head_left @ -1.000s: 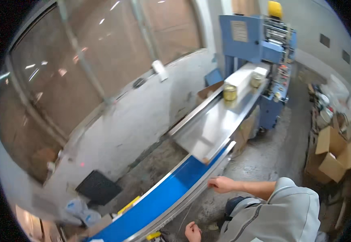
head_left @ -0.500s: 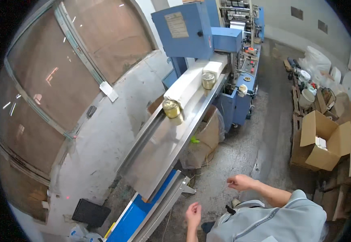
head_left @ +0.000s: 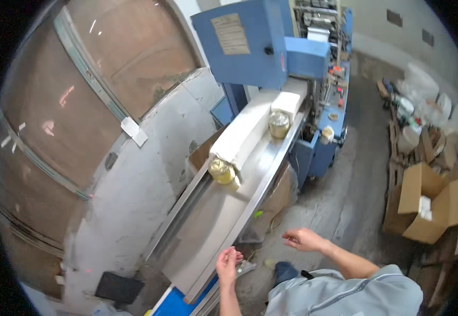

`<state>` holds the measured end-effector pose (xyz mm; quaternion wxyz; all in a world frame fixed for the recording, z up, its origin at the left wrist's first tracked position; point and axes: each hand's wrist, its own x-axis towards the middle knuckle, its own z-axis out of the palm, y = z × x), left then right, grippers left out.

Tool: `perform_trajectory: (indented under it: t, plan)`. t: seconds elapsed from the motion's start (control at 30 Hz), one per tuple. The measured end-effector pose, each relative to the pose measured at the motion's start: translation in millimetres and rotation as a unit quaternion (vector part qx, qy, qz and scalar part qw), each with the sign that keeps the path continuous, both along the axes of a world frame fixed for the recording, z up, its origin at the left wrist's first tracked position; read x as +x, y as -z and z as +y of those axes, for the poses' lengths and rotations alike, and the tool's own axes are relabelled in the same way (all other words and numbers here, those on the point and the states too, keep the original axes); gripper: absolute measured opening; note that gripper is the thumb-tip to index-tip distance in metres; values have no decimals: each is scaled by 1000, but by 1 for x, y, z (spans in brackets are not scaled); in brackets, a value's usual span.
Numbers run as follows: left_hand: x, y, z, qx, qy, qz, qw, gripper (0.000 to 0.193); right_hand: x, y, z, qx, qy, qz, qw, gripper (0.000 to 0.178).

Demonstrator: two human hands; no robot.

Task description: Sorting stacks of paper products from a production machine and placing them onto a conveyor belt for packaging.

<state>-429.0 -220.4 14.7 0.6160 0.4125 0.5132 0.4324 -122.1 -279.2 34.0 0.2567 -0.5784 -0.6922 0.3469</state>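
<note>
My left hand [head_left: 229, 263] is at the near right edge of the sloping metal chute [head_left: 203, 231], its fingers loosely bent and nothing seen in them. My right hand [head_left: 304, 239] hangs in the air over the floor, right of the chute, fingers half-stretched and holding nothing visible. Farther up the chute lies a long white stack of paper [head_left: 245, 126], with a shorter white stack [head_left: 286, 102] beside it. One gold-coloured round tin [head_left: 221, 171] stands against the long stack's near end, and another tin [head_left: 279, 125] against the shorter stack's near end.
A blue machine with a cabinet box [head_left: 239, 47] stands at the chute's far end. Below its near end runs a blue conveyor belt [head_left: 173, 304]. To the right are an open cardboard box [head_left: 410, 229] and piled plastic on pallets. A wall [head_left: 134, 200] borders the left.
I have come closer to the machine, and the view has shifted. My left hand has moved left and up to the chute's edge; my right hand has shifted slightly left. The tins still stand by the stacks.
</note>
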Motion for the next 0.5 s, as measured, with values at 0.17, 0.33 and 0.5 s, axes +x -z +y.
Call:
perform_trajectory:
  t: [0.17,0.33,0.5]
  plan:
    - [23,-18,75,13,-12,-47,999,23,4,-24,68,-20,1,-33,999,30]
    - [18,-12,107,-6,-47,-63,997,21,-20,-42,186,66,-77,-21,995,36]
    - [14,-19,133,-39,-93,-8,995,22,-56,-62,327,268,-206,-100,936,56]
